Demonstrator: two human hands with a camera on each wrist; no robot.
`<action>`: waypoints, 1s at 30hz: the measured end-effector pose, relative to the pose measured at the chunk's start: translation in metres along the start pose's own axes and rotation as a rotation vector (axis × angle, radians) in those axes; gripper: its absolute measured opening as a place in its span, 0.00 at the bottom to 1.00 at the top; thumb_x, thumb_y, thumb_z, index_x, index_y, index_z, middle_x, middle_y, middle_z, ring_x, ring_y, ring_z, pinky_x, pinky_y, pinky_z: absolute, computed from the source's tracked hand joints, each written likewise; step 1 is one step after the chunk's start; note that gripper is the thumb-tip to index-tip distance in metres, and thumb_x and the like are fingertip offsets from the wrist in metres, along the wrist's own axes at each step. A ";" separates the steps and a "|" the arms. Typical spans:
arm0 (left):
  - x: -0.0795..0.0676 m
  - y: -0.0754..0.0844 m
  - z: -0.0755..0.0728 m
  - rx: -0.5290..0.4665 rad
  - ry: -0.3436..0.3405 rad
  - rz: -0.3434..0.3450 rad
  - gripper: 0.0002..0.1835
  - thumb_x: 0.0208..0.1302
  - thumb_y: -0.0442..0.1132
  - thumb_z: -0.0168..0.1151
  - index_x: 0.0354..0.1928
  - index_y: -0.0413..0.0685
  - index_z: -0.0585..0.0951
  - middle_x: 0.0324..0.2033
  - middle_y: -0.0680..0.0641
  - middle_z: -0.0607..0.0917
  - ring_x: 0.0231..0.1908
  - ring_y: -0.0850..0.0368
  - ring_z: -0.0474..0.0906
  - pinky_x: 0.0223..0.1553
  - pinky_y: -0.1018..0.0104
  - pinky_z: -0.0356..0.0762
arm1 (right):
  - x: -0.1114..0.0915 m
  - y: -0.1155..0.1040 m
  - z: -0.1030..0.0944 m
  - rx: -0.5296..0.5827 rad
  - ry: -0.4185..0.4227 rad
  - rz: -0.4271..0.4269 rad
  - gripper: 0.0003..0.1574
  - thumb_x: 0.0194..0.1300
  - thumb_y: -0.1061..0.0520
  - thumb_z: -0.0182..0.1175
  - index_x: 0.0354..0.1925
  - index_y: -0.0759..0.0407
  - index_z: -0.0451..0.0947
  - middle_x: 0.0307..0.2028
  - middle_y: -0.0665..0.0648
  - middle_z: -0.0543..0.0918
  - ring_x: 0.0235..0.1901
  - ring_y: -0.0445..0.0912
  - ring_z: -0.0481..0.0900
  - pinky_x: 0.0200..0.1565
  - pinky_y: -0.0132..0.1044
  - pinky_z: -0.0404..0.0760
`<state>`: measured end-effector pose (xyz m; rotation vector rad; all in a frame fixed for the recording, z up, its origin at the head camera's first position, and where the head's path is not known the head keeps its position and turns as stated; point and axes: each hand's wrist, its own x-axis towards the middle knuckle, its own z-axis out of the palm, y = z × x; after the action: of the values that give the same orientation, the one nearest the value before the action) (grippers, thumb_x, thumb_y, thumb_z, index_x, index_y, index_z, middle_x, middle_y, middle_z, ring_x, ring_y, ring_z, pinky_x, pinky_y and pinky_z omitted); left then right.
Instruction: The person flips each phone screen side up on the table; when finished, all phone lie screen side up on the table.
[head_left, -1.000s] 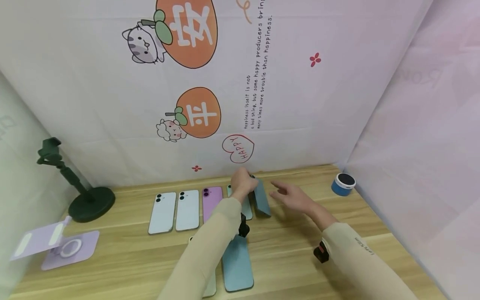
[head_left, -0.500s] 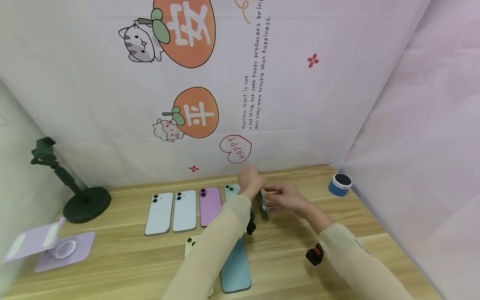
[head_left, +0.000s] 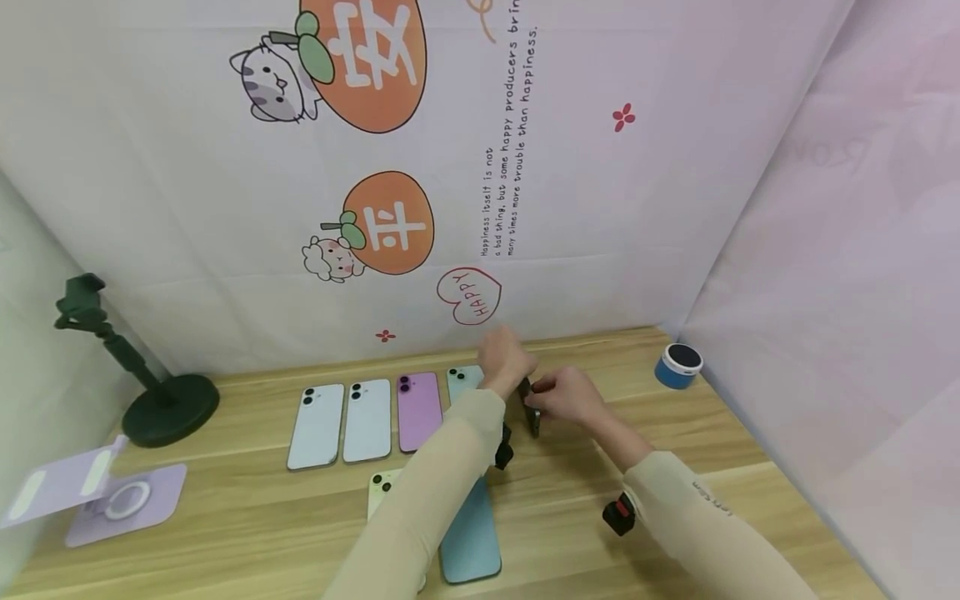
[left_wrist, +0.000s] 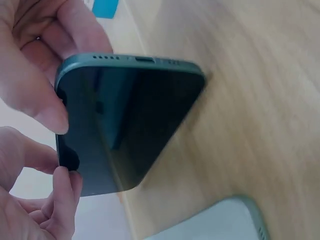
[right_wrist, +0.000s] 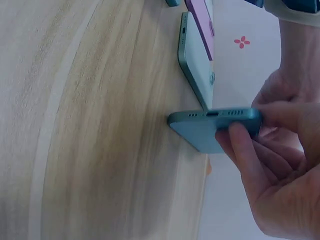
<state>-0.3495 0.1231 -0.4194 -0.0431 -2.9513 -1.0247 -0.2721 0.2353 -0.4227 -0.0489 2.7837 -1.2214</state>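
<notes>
A teal phone (head_left: 535,422) stands on its long edge on the wooden table, its dark screen (left_wrist: 135,115) facing left and its port end toward me. My left hand (head_left: 506,362) pinches the upper edge near the far end. With thumb and fingers, my right hand (head_left: 567,395) grips the same edge closer to the port end; in the right wrist view the fingers lie against the teal back (right_wrist: 195,137). Just left of it a mint phone (head_left: 465,377) lies face down, mostly covered by my left arm.
Two white phones (head_left: 316,427) and a purple phone (head_left: 419,412) continue the row leftward. A blue phone (head_left: 472,537) and a pale yellow phone (head_left: 383,482) lie nearer. A dark green stand (head_left: 171,408), lilac stand (head_left: 127,504) and blue speaker (head_left: 678,367) stand around; a printed cloth hangs behind.
The teal phone has turned from leaning with its back showing to standing on its edge. My right hand has moved left from beside it and taken hold of it.
</notes>
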 end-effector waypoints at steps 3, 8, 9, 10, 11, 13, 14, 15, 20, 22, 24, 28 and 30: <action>0.001 -0.004 0.002 -0.074 -0.035 -0.001 0.27 0.55 0.33 0.68 0.12 0.54 0.60 0.11 0.54 0.60 0.14 0.58 0.57 0.14 0.66 0.56 | 0.000 -0.001 0.001 -0.141 0.044 -0.022 0.09 0.60 0.62 0.63 0.32 0.65 0.89 0.27 0.58 0.91 0.20 0.39 0.82 0.26 0.30 0.78; 0.006 -0.016 0.005 -0.225 -0.107 0.053 0.04 0.61 0.34 0.63 0.28 0.43 0.81 0.23 0.49 0.81 0.20 0.58 0.70 0.20 0.68 0.68 | 0.001 0.005 -0.004 -0.276 0.095 0.004 0.09 0.60 0.62 0.63 0.26 0.63 0.87 0.19 0.54 0.84 0.18 0.41 0.70 0.23 0.30 0.67; 0.007 -0.020 0.005 -0.243 -0.121 0.071 0.06 0.63 0.34 0.62 0.38 0.41 0.85 0.31 0.47 0.86 0.25 0.57 0.75 0.24 0.68 0.74 | 0.001 0.007 -0.006 -0.286 0.107 0.011 0.09 0.60 0.62 0.63 0.29 0.64 0.88 0.23 0.56 0.87 0.20 0.42 0.74 0.24 0.32 0.71; 0.007 -0.023 0.004 -0.252 -0.138 0.095 0.12 0.65 0.35 0.62 0.48 0.39 0.85 0.39 0.45 0.89 0.30 0.55 0.80 0.31 0.66 0.80 | 0.002 0.010 -0.008 -0.297 0.116 0.015 0.09 0.60 0.62 0.64 0.31 0.65 0.89 0.26 0.58 0.90 0.23 0.44 0.78 0.27 0.34 0.75; 0.007 -0.027 0.003 -0.251 -0.157 0.123 0.18 0.66 0.36 0.62 0.57 0.39 0.83 0.47 0.43 0.89 0.36 0.52 0.83 0.38 0.63 0.84 | 0.002 0.012 -0.010 -0.307 0.123 0.014 0.10 0.60 0.61 0.64 0.34 0.66 0.90 0.31 0.61 0.91 0.26 0.46 0.81 0.30 0.37 0.79; 0.006 -0.033 0.000 -0.177 -0.204 0.202 0.25 0.68 0.38 0.64 0.66 0.40 0.78 0.60 0.41 0.85 0.51 0.49 0.84 0.54 0.57 0.86 | 0.002 0.018 -0.013 -0.306 0.125 0.018 0.12 0.60 0.61 0.64 0.38 0.67 0.90 0.38 0.65 0.93 0.33 0.51 0.87 0.38 0.44 0.85; 0.004 -0.036 -0.001 -0.132 -0.246 0.236 0.26 0.69 0.39 0.65 0.67 0.41 0.77 0.61 0.41 0.84 0.55 0.47 0.83 0.58 0.54 0.84 | 0.002 0.021 -0.014 -0.300 0.123 0.021 0.13 0.60 0.61 0.64 0.40 0.68 0.90 0.40 0.66 0.92 0.37 0.54 0.88 0.42 0.47 0.87; 0.003 -0.039 -0.003 -0.076 -0.289 0.274 0.28 0.68 0.41 0.67 0.68 0.42 0.77 0.62 0.41 0.84 0.57 0.46 0.82 0.61 0.53 0.82 | 0.003 0.023 -0.016 -0.294 0.121 0.023 0.14 0.60 0.61 0.64 0.41 0.68 0.90 0.42 0.67 0.92 0.40 0.56 0.89 0.45 0.50 0.87; -0.006 -0.046 -0.006 0.293 -0.521 0.389 0.51 0.62 0.60 0.72 0.79 0.42 0.61 0.77 0.41 0.68 0.76 0.45 0.67 0.78 0.53 0.66 | 0.002 0.033 -0.017 -0.226 0.095 0.054 0.15 0.63 0.62 0.65 0.45 0.71 0.88 0.46 0.70 0.91 0.47 0.62 0.88 0.51 0.53 0.87; -0.009 -0.047 -0.006 0.418 -0.575 0.406 0.63 0.59 0.68 0.71 0.83 0.42 0.50 0.83 0.39 0.55 0.83 0.44 0.53 0.84 0.54 0.54 | 0.002 0.036 -0.016 -0.210 0.086 0.060 0.16 0.64 0.62 0.65 0.47 0.72 0.87 0.47 0.70 0.90 0.49 0.63 0.88 0.50 0.52 0.88; -0.011 -0.048 -0.005 0.499 -0.603 0.408 0.68 0.57 0.72 0.69 0.84 0.42 0.44 0.84 0.37 0.47 0.85 0.43 0.44 0.86 0.54 0.44 | 0.002 0.037 -0.015 -0.193 0.080 0.057 0.17 0.65 0.63 0.66 0.49 0.72 0.86 0.48 0.70 0.90 0.49 0.63 0.88 0.49 0.49 0.88; -0.013 -0.051 -0.005 0.533 -0.597 0.391 0.69 0.56 0.73 0.70 0.84 0.42 0.44 0.84 0.36 0.46 0.85 0.43 0.42 0.86 0.55 0.42 | 0.003 0.040 -0.012 -0.121 0.048 0.034 0.23 0.65 0.64 0.66 0.57 0.73 0.82 0.52 0.71 0.88 0.52 0.62 0.88 0.46 0.44 0.89; -0.013 -0.053 -0.006 0.532 -0.588 0.385 0.69 0.55 0.72 0.70 0.84 0.42 0.44 0.84 0.36 0.47 0.85 0.43 0.43 0.86 0.55 0.43 | 0.003 0.042 -0.009 -0.089 0.011 -0.001 0.28 0.63 0.65 0.67 0.61 0.74 0.79 0.55 0.73 0.87 0.53 0.63 0.88 0.47 0.44 0.90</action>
<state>-0.3381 0.0779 -0.4481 -1.0076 -3.3857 -0.1722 -0.2756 0.2700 -0.4472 -0.0511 2.8466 -1.1010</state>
